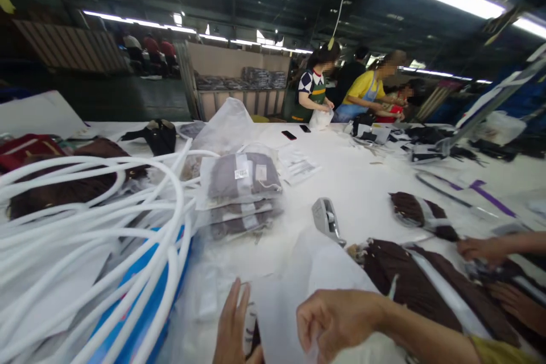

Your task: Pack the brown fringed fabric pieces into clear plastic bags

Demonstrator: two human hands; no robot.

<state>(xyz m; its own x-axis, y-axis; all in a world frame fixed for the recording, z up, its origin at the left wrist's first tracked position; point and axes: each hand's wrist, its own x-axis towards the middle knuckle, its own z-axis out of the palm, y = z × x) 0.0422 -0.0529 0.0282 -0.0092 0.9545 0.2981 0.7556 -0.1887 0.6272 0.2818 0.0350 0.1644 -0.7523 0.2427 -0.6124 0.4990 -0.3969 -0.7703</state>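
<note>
My right hand (341, 318) is closed on a translucent plastic bag (315, 261) near the bottom middle; its fingertips press into the thin film. To its left, my left hand (232, 324) has its fingers stretched out upright beside a pale flat sheet (273, 313). Something dark with printed marks shows near that palm, mostly hidden. Right of the bag lie dark brown folded garments (409, 273) with a pale band across them. A grey tape dispenser (327, 219) stands just behind the bag. Packed grey garments (245, 179) in clear bags are stacked at left centre.
Looped white tubing (170, 193) fills the left side over a blue package (140, 296). At right, another person's hands (482, 250) touch brown garments. Two phones (289, 135) and printed papers (298, 165) lie farther back. Co-workers (315, 91) stand across the white table (354, 176).
</note>
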